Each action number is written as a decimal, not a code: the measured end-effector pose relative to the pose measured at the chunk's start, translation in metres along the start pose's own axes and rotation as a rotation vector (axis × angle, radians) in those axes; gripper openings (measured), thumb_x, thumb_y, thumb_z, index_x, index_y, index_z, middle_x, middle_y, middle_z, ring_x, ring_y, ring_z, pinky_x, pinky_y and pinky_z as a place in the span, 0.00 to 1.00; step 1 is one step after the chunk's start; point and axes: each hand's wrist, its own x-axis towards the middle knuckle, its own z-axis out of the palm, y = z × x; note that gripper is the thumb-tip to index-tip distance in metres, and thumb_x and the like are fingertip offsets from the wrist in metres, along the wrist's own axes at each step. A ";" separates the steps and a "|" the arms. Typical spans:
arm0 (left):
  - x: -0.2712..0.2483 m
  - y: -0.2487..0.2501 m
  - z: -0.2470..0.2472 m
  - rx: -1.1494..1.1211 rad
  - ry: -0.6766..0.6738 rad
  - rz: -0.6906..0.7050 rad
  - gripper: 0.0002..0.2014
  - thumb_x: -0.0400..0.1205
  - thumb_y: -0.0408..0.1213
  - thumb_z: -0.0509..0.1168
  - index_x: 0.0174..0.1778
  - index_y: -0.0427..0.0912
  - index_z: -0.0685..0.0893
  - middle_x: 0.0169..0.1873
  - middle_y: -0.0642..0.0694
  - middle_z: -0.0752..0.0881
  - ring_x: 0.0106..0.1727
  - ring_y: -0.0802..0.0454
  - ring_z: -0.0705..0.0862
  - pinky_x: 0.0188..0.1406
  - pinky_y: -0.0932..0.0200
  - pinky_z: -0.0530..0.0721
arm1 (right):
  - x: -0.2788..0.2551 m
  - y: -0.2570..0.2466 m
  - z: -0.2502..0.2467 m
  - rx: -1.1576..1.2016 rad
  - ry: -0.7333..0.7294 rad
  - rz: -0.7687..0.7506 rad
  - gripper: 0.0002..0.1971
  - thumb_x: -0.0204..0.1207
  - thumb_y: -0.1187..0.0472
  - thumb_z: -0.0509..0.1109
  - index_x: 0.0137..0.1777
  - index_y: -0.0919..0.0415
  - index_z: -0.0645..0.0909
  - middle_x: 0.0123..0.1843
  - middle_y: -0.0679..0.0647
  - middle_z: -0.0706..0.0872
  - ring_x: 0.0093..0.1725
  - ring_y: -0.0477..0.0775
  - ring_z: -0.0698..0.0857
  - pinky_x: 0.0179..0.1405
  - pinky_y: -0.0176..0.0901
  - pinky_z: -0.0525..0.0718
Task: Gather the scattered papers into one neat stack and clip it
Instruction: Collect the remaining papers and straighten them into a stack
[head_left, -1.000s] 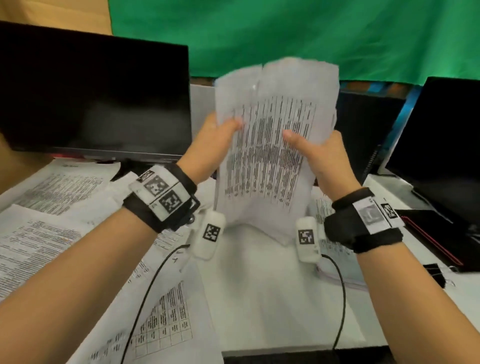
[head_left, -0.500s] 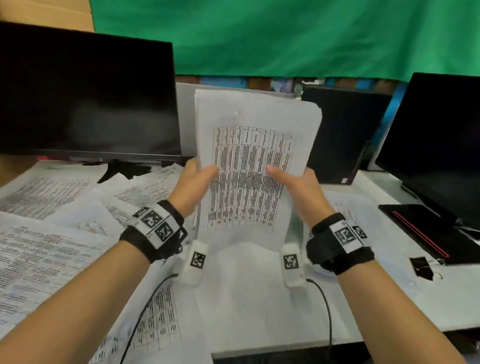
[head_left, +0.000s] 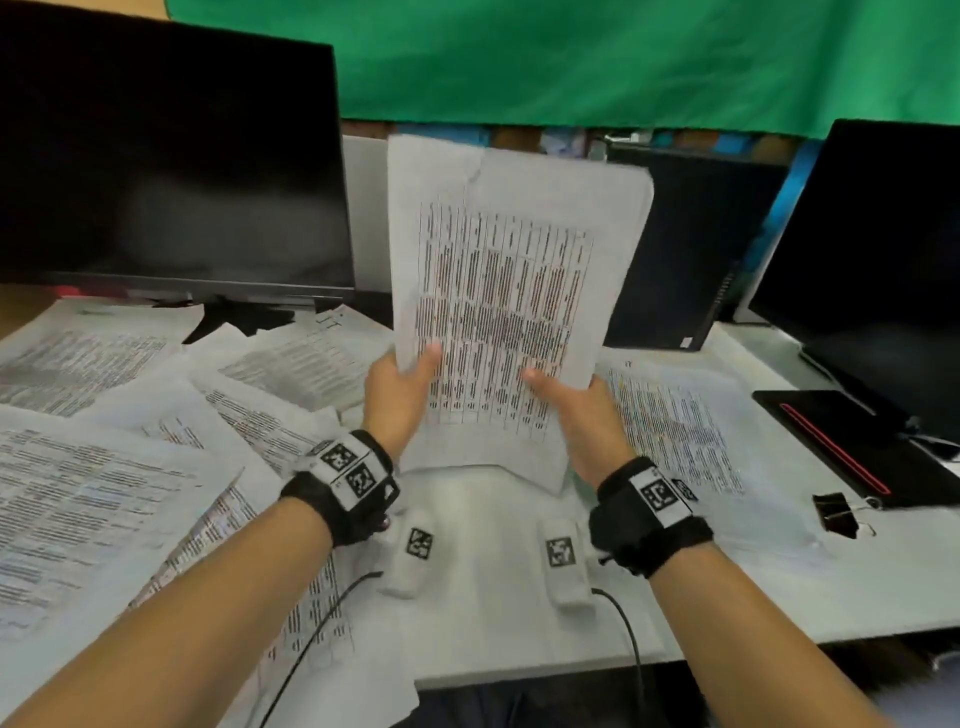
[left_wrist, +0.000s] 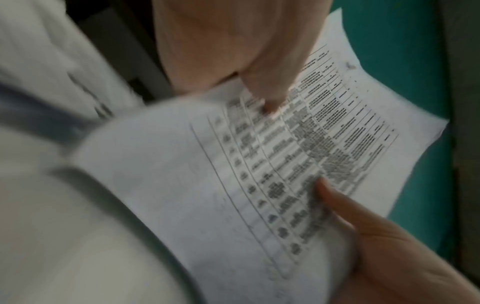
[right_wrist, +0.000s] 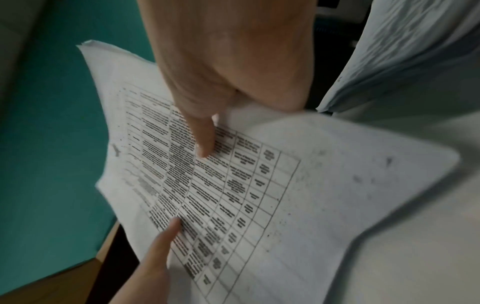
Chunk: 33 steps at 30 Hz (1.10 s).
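**Worktop, paper sorting: stack in hand**

White worktop (head_left: 493, 597) is carrying loose printed sheets (head_left: 93, 499) left of the fingers. Left hand (head_left: 397, 397) and right hand (head_left: 582, 415) are pinching the paper stack (head_left: 509, 291) upright by its lower edges, thumbs pressing the front. Binder clip (head_left: 836, 514) is lying right of the right-hand fingers, well apart.

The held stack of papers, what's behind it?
Behind the held stack, gripped by the left hand and right hand, a black computer tower shows at its right edge. The fingers behind it are covered.
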 end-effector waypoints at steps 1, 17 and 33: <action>0.001 0.004 0.003 -0.074 0.094 0.063 0.19 0.82 0.50 0.64 0.64 0.42 0.80 0.55 0.50 0.87 0.58 0.51 0.85 0.58 0.53 0.83 | 0.002 -0.004 0.002 0.031 0.005 -0.042 0.14 0.73 0.58 0.79 0.58 0.52 0.85 0.56 0.50 0.92 0.59 0.52 0.90 0.67 0.55 0.83; 0.013 0.006 0.012 0.096 -0.568 -0.122 0.16 0.83 0.39 0.66 0.66 0.42 0.81 0.60 0.45 0.87 0.58 0.48 0.87 0.62 0.50 0.84 | 0.017 -0.020 -0.050 -0.348 0.148 0.019 0.12 0.80 0.56 0.72 0.54 0.65 0.85 0.54 0.65 0.90 0.56 0.65 0.88 0.58 0.59 0.87; 0.071 -0.038 -0.037 1.419 -0.420 -0.085 0.44 0.73 0.61 0.70 0.78 0.42 0.61 0.73 0.38 0.70 0.72 0.39 0.72 0.68 0.45 0.73 | 0.021 0.009 -0.236 -0.905 0.276 0.512 0.40 0.74 0.50 0.78 0.79 0.71 0.68 0.78 0.65 0.74 0.73 0.66 0.76 0.72 0.53 0.72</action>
